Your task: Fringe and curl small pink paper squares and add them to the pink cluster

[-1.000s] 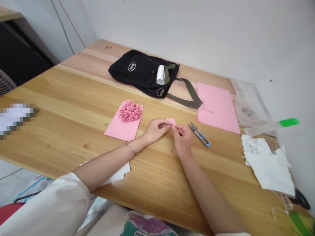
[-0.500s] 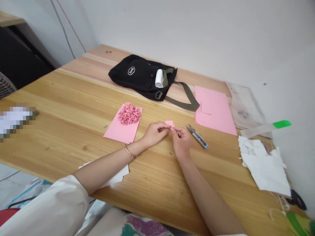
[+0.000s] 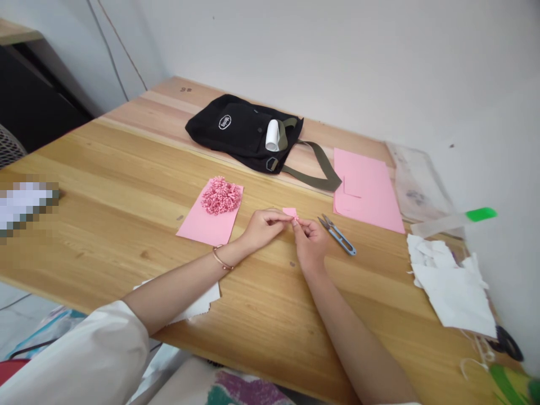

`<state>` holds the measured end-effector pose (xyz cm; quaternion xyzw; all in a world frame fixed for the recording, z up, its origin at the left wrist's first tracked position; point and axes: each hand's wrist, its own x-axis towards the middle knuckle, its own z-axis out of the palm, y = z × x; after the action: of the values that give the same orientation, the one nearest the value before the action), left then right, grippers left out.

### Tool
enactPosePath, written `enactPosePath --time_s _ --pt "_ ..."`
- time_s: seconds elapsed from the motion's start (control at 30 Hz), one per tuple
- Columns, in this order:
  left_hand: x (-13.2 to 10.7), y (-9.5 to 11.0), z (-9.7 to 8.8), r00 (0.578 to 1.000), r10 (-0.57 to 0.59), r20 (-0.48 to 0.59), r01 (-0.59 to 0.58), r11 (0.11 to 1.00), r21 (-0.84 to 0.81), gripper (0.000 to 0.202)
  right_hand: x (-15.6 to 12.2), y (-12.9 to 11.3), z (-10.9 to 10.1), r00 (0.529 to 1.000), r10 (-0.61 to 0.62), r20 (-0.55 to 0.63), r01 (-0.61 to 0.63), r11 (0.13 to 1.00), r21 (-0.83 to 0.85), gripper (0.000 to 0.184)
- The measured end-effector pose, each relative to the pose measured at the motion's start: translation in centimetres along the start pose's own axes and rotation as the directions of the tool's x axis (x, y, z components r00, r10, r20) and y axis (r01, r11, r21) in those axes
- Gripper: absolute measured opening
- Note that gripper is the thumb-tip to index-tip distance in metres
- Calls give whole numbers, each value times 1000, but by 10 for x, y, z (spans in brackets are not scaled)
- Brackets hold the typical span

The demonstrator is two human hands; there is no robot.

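Pinching with left hand [image 3: 265, 229], fingertips closed, hiding part of a small pink paper piece [image 3: 289, 211] over the middle of the worktop [image 3: 261, 304]; flat and straight-edged at the top, hard to make out lower down. Gripping the lower right corner with right hand [image 3: 311, 242], near blue snips [image 3: 338, 235].

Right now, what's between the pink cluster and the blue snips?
In the head view: the left hand, the small pink paper and the right hand.
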<state>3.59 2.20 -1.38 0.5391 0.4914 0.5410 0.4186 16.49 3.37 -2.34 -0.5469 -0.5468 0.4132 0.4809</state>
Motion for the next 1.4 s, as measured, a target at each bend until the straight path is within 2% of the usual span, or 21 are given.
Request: enactPosePath --time_s 0.3,0.7,0.87,1.07,1.4 --pt "2 -3 -2 999 -54 7 54 998 22 19 -1 1 1 1000 -1 2 1 1000 19 24" --pt "1 -2 -1 997 22 71 -32 990 139 24 -1 0 2 999 53 4 -53 997 51 28" --pt "2 -2 -1 999 14 29 -16 998 63 19 0 3 2 997 53 52 -59 991 118 26" --pt "5 -5 -1 995 -82 -64 78 995 -59 14 -3 -5 0 989 63 133 -87 979 185 24" --pt "6 1 0 984 -165 -69 159 984 -77 10 -5 -4 0 990 24 142 -48 984 169 22"
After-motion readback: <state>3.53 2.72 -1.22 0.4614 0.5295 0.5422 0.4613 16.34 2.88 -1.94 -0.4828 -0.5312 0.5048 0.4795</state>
